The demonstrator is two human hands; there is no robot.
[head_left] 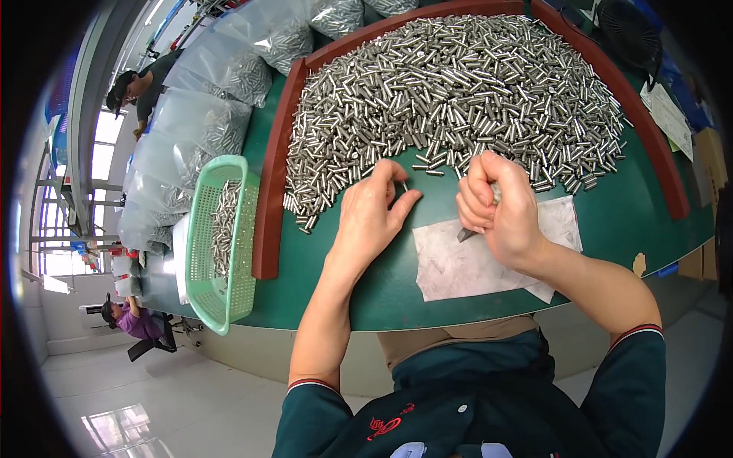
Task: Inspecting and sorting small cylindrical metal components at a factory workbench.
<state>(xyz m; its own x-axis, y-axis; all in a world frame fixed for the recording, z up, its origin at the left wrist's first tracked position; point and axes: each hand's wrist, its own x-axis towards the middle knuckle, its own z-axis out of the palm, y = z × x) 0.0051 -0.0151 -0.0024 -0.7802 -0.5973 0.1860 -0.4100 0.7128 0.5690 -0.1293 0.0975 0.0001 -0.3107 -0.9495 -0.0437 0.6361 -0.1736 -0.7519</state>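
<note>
A broad heap of short shiny metal pins [458,84] covers the far part of the green table [366,305]. My left hand [370,210] is at the heap's near edge, fingers curled and thumb bent toward the forefinger. One small metal pin [405,185] shows between those two fingertips. My right hand [500,210] is closed in a fist over a smudged white cloth or paper sheet [458,271]. From below its fingers pokes the dark, flat tip of a tool [464,235]; the fist hides most of it, and its kind cannot be made out.
Dark red wooden rails [273,183] fence the heap. Left of them stands a green plastic basket [200,252] holding more pins. Clear bags of pins [206,122] line the table's left side. A black fan [628,34] is at the far right. Two other people are at the left.
</note>
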